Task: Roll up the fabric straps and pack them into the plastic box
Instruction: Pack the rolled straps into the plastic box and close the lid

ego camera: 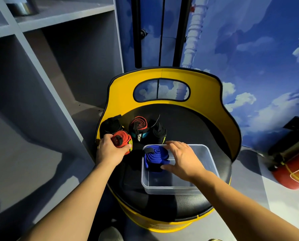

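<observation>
Fingers of right hand (181, 159) spread and relaxed, resting on blue rolled strap (155, 156) in far-left corner of clear plastic box (204, 171). Left hand (110, 150) curled around red rolled strap (122, 140), just left of box. Farther back, red-and-black roll (139, 126) and two black rolls (110, 125) (160, 133) on black seat (188, 122) of yellow chair (120, 94). Grey shelves (41, 49) at left.

Left hand (108, 150): grips a red rolled strap (121, 140) on the chair seat (188, 126).
Right hand (183, 158): fingers spread over a blue rolled strap (156, 155) in the plastic box (204, 189).
Behind: red-and-teal roll (138, 126), two black rolls (110, 126).
</observation>
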Tool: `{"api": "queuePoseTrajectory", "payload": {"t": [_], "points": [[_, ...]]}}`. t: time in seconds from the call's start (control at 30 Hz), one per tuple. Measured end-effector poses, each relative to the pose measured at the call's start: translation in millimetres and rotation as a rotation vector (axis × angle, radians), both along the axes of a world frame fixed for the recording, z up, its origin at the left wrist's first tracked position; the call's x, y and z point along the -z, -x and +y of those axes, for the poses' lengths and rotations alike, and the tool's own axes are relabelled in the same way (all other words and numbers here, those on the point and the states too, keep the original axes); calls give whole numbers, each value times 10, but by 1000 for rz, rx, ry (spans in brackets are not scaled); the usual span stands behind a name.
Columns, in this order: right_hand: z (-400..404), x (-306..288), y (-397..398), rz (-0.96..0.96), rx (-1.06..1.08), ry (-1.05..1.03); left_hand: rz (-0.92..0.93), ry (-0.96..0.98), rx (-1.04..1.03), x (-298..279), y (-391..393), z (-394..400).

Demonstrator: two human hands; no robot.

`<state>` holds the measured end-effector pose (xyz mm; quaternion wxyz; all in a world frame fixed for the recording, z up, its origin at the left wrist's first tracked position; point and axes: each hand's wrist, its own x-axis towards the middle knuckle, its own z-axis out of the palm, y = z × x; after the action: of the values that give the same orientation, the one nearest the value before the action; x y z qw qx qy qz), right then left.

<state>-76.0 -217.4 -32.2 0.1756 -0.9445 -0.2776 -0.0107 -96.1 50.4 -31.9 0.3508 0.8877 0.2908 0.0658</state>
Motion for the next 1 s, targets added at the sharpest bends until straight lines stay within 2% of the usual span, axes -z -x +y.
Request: {"api": "queuePoseTrajectory", "payload": {"t": [0.2,0.5,0.73,1.0], "points": [[-6,-6,9,3,2,3,29,-27,-47,30,-12,-79],[-5,6,-7,-4,1,4,-1,-217,11,-16,82,-150],[-6,-11,5,6,-3,19,-15,-160,27,-171,158,-102],[16,-34,24,20,-11,16,-158,-74,56,-502,238,-102]]}}
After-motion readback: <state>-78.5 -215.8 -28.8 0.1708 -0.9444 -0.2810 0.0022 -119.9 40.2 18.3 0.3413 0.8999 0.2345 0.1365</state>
